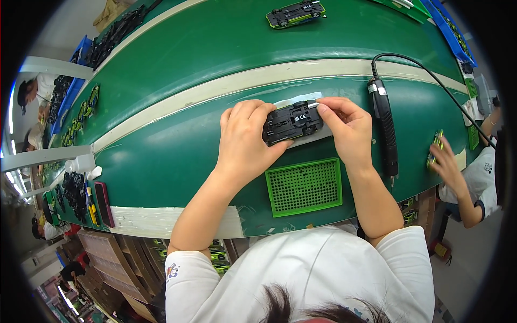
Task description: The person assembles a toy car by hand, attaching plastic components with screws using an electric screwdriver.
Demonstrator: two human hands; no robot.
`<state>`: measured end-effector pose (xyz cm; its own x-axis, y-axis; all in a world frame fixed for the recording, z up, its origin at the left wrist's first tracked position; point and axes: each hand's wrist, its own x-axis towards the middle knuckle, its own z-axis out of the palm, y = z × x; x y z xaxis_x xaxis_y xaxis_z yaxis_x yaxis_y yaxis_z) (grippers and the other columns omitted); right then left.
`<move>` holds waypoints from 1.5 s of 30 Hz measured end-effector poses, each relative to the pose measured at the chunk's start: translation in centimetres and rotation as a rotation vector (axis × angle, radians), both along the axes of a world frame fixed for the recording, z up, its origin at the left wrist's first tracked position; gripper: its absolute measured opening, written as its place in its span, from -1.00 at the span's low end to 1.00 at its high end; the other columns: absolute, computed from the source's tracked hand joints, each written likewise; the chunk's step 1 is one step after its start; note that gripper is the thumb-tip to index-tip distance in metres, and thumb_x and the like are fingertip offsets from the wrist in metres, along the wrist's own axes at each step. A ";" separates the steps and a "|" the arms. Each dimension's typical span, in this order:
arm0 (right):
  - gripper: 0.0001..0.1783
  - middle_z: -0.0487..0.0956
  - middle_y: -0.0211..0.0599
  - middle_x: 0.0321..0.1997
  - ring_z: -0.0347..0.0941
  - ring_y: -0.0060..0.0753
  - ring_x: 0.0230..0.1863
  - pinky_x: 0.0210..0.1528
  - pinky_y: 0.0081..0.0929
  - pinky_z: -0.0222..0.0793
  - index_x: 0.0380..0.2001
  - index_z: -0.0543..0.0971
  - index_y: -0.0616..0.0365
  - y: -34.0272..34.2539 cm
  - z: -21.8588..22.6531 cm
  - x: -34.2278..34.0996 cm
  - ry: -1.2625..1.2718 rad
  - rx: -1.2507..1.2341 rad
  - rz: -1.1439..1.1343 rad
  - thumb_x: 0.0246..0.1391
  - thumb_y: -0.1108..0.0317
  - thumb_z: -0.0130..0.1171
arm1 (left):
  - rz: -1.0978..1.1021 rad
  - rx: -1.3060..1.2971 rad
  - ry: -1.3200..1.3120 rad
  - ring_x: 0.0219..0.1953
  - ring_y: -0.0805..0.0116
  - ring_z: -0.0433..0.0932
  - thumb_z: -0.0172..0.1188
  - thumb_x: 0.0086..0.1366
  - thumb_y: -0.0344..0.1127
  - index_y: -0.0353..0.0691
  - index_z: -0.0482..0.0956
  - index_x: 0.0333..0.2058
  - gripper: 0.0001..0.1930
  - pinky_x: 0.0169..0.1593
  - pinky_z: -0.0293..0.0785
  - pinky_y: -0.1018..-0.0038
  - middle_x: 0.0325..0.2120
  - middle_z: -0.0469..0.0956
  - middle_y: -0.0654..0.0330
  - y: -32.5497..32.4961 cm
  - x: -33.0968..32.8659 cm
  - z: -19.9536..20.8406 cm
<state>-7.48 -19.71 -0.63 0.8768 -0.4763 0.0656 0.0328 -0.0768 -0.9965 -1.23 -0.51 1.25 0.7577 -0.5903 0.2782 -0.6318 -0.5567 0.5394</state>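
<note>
A toy car lies with its black underside up between my hands, over a pale patch on the green bench. My left hand is closed round the car's left end, thumb along its near edge. At the car's right end, my right hand pinches a small silvery piece at the far corner; its kind is hard to make out. Just nearer me sits a green perforated tray. To the right of my right hand, a black electric screwdriver hangs upright on its cable, bit downward.
Another upturned toy car lies on the far green belt beyond a pale rail. A dark phone-like slab rests at the left near edge. At right, a co-worker's hand holds a green car part. Blue bins stand at the far right.
</note>
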 end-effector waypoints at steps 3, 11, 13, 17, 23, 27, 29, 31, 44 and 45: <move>-0.79 0.64 -0.32 -0.32 0.52 -0.62 -0.30 -0.27 -0.64 0.41 -0.26 0.63 0.31 0.6 1.3 0.2 0.094 0.084 0.038 0.03 0.44 0.35 | -0.007 0.003 0.029 -0.01 0.13 0.45 0.54 -0.20 -0.27 -0.25 0.53 -0.12 -0.40 0.11 0.24 0.20 -0.18 0.51 0.14 0.2 0.1 0.1; -0.72 0.61 -0.35 -0.43 0.49 -0.66 -0.42 -0.35 -0.69 0.39 -0.30 0.53 0.26 1.2 3.1 1.2 0.017 0.205 0.093 -0.02 0.39 0.40 | 0.044 -0.066 0.049 -0.06 0.11 0.51 0.59 -0.26 -0.31 -0.23 0.42 0.02 -0.21 0.07 0.38 0.25 -0.16 0.53 0.11 0.5 -0.2 -0.6; -0.73 0.60 -0.36 -0.45 0.48 -0.67 -0.43 -0.37 -0.70 0.39 -0.31 0.54 0.26 1.6 3.6 1.5 -0.020 0.168 0.097 -0.03 0.40 0.40 | 0.062 -0.080 0.044 -0.08 0.12 0.52 0.60 -0.27 -0.32 -0.22 0.38 0.07 -0.16 0.04 0.42 0.25 -0.15 0.53 0.11 0.6 -0.4 -1.0; -0.75 0.58 -0.38 -0.50 0.46 -0.69 -0.47 -0.42 -0.70 0.39 -0.35 0.55 0.27 3.1 5.5 2.0 -0.115 0.045 0.123 -0.07 0.41 0.40 | 0.071 -0.166 0.147 -0.01 0.05 0.47 0.62 -0.26 -0.25 -0.17 0.25 0.18 -0.02 0.12 0.34 0.18 -0.07 0.49 0.07 0.8 -0.4 -1.7; -0.78 0.57 -0.43 -0.43 0.46 -0.73 -0.42 -0.33 -0.76 0.37 -0.31 0.54 0.26 3.1 6.5 3.0 -0.139 0.007 0.170 0.00 0.48 0.37 | 0.030 -0.269 0.176 0.05 0.00 0.44 0.64 -0.30 -0.21 -0.20 0.18 0.25 0.10 0.12 0.39 0.18 -0.01 0.47 0.02 1.4 -0.4 -0.8; -0.74 0.59 -0.39 -0.49 0.49 -0.68 -0.45 -0.37 -0.72 0.41 -0.33 0.55 0.27 3.1 6.3 3.3 -0.149 0.170 0.184 -0.02 0.36 0.39 | -0.008 -0.311 -0.044 0.00 0.02 0.48 0.65 -0.32 -0.22 -0.29 0.35 0.13 -0.03 0.05 0.45 0.23 -0.04 0.50 0.02 2.2 0.0 0.5; -0.72 0.60 -0.38 -0.47 0.50 -0.68 -0.43 -0.36 -0.73 0.40 -0.30 0.55 0.26 3.1 6.3 3.2 -0.128 0.228 0.243 0.01 0.34 0.38 | 0.033 -0.333 -0.050 -0.08 0.06 0.53 0.63 -0.28 -0.25 -0.31 0.47 0.02 -0.20 -0.01 0.49 0.27 -0.12 0.54 0.04 3.0 0.1 0.8; -0.70 0.61 -0.38 -0.44 0.50 -0.68 -0.41 -0.34 -0.74 0.40 -0.27 0.54 0.25 2.5 6.4 3.3 -0.105 0.280 0.298 0.04 0.31 0.38 | 0.144 -0.338 -0.013 -0.17 0.10 0.55 0.60 -0.21 -0.28 -0.29 0.50 -0.02 -0.29 -0.08 0.49 0.31 -0.22 0.57 0.07 4.0 0.3 1.3; -0.11 0.49 -0.24 0.14 0.33 -0.07 0.23 0.33 -0.23 0.22 0.18 0.39 0.10 -2.3 2.8 1.6 -0.117 -0.735 0.611 -0.36 0.54 0.44 | 0.475 0.345 -0.167 -0.01 -0.01 0.42 0.54 -0.11 -0.02 -0.34 0.51 -0.03 -0.28 0.04 0.39 0.17 -0.06 0.47 0.00 13.9 0.9 -3.4; -0.11 0.49 -0.24 0.14 0.33 -0.07 0.23 0.33 -0.23 0.22 0.18 0.39 0.10 -2.4 2.7 1.8 -0.116 -0.734 0.610 -0.36 0.54 0.44 | 0.460 0.327 -0.151 0.04 -0.02 0.39 0.54 -0.12 0.00 -0.34 0.50 -0.01 -0.25 0.09 0.37 0.16 -0.02 0.45 -0.02 13.7 0.9 -3.4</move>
<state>-5.68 -22.12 2.02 0.9292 0.2546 0.2680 0.3695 -0.6174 -0.6945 -0.32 13.22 -2.11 0.9227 -0.2832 0.2615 -0.3420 -0.9144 0.2165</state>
